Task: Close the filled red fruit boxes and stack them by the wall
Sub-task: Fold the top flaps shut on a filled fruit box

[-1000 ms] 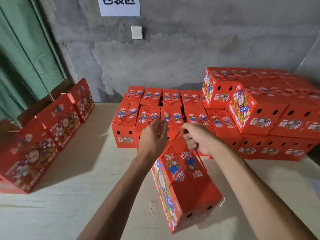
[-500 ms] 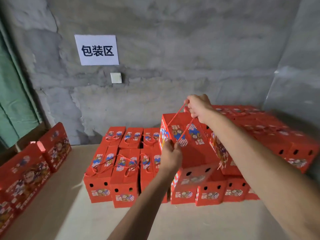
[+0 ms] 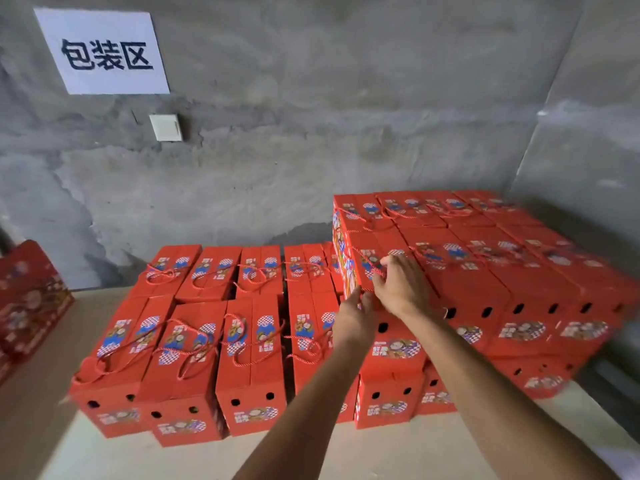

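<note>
Half a second back the box hung in the air from its cord, right hand high and left hand under it; now the box [image 3: 372, 263] is down on the upper tier of the stack, at that tier's left front corner, and both hands have dropped to it. Going left to right: flat cartons [image 3: 31, 299] lean at the far left edge, off to the side and probably waiting to be filled. Next comes the low tier [image 3: 194, 341] of closed boxes on the pale surface [image 3: 104, 455], set in tight rows with cords lying loose on their lids, a level bed for another layer. A paper sign [image 3: 104, 51] hangs on the concrete wall [image 3: 346, 116] above them. Then the left hand [image 3: 353, 313], its arm reaching up from below, fingers fairly straight against the box's left front corner, seemingly nudging it square; its grip looks loose, holding nothing that I can make out. Just beside it, the right hand [image 3: 398, 285] lies over the box's front top edge with fingers curled round the red cord [image 3: 369, 263], a narrow pinch on the handle, forearm coming in from the lower right. Further right the upper tier [image 3: 502, 258] runs toward the corner, blurred. By my reading the box is placed and needs only letting go and a last push flush with its neighbours.
</note>
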A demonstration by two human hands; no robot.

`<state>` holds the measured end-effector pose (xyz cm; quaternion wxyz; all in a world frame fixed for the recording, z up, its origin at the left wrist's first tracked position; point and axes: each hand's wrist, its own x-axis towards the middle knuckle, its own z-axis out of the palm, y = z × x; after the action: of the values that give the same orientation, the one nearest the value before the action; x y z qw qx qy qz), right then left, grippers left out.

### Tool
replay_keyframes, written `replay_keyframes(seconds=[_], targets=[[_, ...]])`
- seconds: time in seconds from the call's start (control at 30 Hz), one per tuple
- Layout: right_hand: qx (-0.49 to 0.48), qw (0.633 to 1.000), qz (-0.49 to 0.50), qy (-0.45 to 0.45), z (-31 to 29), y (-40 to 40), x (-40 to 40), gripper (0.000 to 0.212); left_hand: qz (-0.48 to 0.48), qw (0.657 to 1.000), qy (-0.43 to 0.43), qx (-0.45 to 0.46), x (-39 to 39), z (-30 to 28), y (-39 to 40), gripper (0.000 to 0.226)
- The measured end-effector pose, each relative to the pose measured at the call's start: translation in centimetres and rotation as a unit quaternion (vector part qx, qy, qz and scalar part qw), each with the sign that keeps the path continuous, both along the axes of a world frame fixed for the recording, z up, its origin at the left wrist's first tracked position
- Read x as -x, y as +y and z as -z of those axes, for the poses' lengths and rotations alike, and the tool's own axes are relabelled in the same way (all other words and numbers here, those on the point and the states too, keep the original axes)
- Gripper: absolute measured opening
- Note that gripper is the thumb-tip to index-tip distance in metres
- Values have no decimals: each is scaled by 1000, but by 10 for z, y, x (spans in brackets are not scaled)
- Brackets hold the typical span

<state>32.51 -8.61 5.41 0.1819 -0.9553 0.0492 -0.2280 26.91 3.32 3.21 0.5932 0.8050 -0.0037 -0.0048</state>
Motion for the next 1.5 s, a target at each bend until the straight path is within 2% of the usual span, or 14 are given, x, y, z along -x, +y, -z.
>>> replay_keyframes(seconds=[0.03, 0.1, 0.2, 0.27, 0.5, 0.67, 0.83, 0.93, 1.0, 1.1, 1.2, 1.27, 1.37, 1.5], targets=[[38, 999, 9, -12, 4, 5, 5, 34, 8, 1000, -1, 7, 3, 0, 0, 48], [53, 997, 10, -50, 2, 23, 22, 42, 24, 999, -4, 46, 14, 1, 11, 45], [-47, 981, -77, -170, -3, 53, 55, 39, 1, 991, -28, 132, 30, 3, 51, 43], [-87, 962, -143, -214, 2, 79, 86, 35, -44, 988, -68, 131, 52, 9, 95, 35], [-184, 931, -293, -113, 39, 237, 154, 39, -188, 971, -61, 136, 154, 44, 281, 22], [-233, 890, -391, -8, 61, 419, 204, 42, -306, 943, -54, 118, 241, 51, 443, 19], [-238, 848, -470, 60, 88, 614, 269, 50, -400, 909, -103, 54, 325, 64, 616, 17], [-299, 825, -459, 140, 112, 731, 306, 49, -432, 893, -118, -43, 352, 78, 723, 16], [-314, 810, -448, 209, 121, 798, 325, 53, -483, 853, -126, -150, 364, 84, 786, 12], [-325, 818, -385, 276, 123, 875, 336, 72, -516, 807, -76, -277, 364, 80, 871, 22], [-294, 845, -290, 340, 124, 924, 327, 98, -496, 814, 9, -303, 347, 77, 935, 44], [-282, 841, -251, 387, 123, 941, 316, 104, -469, 820, 65, -321, 334, 78, 965, 57], [-278, 840, -219, 412, 122, 951, 300, 85, -439, 839, 147, -286, 317, 82, 993, 46], [-294, 866, -123, 386, 126, 948, 289, 51, -421, 860, 142, -251, 309, 89, 1002, 29]])
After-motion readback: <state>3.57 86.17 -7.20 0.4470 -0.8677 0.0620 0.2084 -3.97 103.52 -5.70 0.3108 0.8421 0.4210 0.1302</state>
